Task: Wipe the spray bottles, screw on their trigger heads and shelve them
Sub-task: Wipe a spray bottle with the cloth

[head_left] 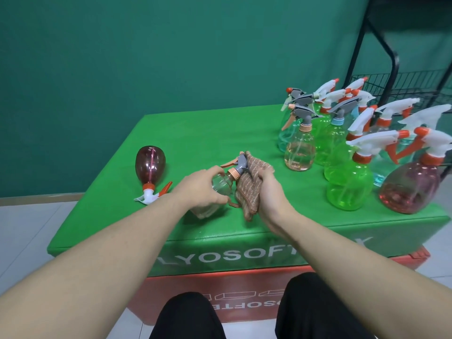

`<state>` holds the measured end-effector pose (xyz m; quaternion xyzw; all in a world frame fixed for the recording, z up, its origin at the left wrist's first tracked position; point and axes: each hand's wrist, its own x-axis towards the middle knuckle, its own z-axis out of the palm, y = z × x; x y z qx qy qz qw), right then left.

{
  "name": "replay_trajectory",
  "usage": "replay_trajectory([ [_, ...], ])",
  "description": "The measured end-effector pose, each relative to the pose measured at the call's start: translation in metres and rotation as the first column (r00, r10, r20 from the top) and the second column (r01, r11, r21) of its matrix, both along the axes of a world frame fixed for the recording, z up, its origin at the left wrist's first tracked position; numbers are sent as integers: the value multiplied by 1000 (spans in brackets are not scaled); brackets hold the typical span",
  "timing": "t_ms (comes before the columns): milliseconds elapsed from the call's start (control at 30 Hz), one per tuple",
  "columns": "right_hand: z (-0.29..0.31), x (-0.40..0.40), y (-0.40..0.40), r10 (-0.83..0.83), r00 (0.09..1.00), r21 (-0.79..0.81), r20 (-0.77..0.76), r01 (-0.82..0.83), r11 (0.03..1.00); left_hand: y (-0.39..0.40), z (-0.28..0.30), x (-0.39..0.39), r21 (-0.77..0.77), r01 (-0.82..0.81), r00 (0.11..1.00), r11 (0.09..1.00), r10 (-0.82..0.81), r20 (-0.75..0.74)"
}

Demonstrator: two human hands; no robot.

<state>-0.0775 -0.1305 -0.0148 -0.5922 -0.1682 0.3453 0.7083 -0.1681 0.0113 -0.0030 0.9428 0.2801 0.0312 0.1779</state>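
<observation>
Left hand grips clear bottle; right hand apparently presses cloth against it.

A brown, zigzag-striped woven cloth lies under the right fingers; the left fingers wrap a clear plastic spray bottle with peach collar, above the bright green tabletop.

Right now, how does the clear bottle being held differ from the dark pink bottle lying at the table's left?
The clear plastic bottle is gripped by the left hand; the dark pink bottle lies untouched. The clear one has a grey-and-orange trigger head, the pink one white-and-orange. Both have heads fitted.
</observation>
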Motion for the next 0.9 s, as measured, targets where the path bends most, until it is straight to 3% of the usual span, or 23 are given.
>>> replay_trajectory([
  [100, 0, -1, -3, 51, 991, -167, 122, -30, 985, -2, -1, -2, -4, 6, 1000, 1000, -6, 22],
  [233, 0, 3, 2, 77, 973, -259, 219, -18, 966, -5, -6, -8, -2, 28, 997, 1000, -28, 77],
  [600, 6, 33, 23, 169, 882, -357, 440, -1, 934, -5, -14, -11, 65, 68, 993, 996, -74, 93],
  [733, 1, 32, 18, 210, 785, -303, 583, -30, 952, -6, -13, -10, 28, 32, 994, 999, -35, 105],
  [900, 2, 18, 1, 253, 766, -255, 591, -121, 959, -6, -9, -7, -6, -38, 995, 999, 38, 96],
])
